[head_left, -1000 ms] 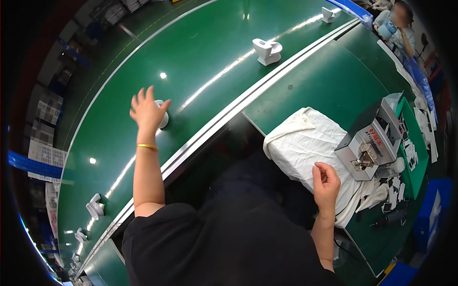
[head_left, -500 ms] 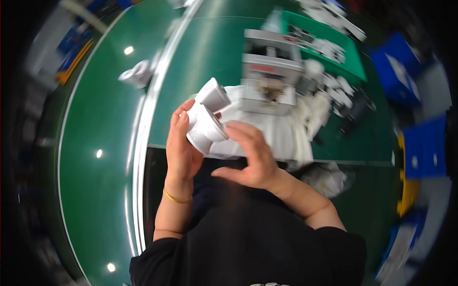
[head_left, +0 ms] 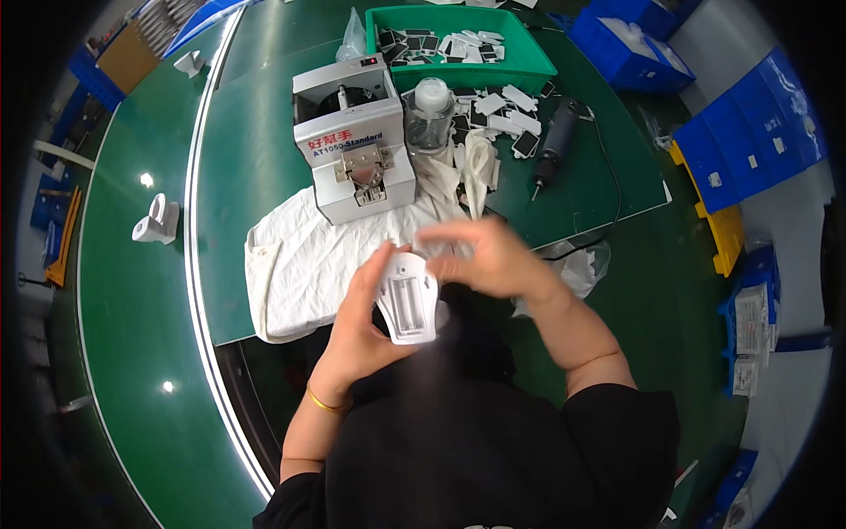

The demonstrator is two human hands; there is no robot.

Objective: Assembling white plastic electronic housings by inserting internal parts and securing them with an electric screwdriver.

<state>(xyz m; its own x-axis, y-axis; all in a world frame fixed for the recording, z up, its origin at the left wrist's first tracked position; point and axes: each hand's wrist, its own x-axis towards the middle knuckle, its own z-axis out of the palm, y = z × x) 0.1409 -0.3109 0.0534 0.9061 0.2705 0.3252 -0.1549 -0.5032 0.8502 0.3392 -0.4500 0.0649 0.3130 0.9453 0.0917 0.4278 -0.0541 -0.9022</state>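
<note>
A white plastic housing [head_left: 430, 300] is held in my left hand [head_left: 355, 328], whose fingers wrap its left side and lower edge. Its back faces up, showing an open battery compartment with metal contacts and no batteries in it. Close by the housing's upper right, my right hand [head_left: 500, 261] is blurred by motion, its thumb and forefinger apart with nothing seen between them. Beneath and beyond the hands, a white cloth [head_left: 295, 264] covers the table's near edge. On it stands a grey-white benchtop machine [head_left: 352, 145] with a metal feed mechanism on its front.
Behind the machine sits a green bin [head_left: 529, 70] of small white and black parts. A clear jar [head_left: 430, 119], loose white covers [head_left: 507, 110] and a corded electric screwdriver [head_left: 555, 145] lie to the right. Another white housing [head_left: 159, 220] rests on the left belt; blue bins [head_left: 740, 141] stand far right.
My left hand has turned the housing so its battery compartment faces up, and brought it lower. The right hand has moved up beside its top. The head view has shifted.
</note>
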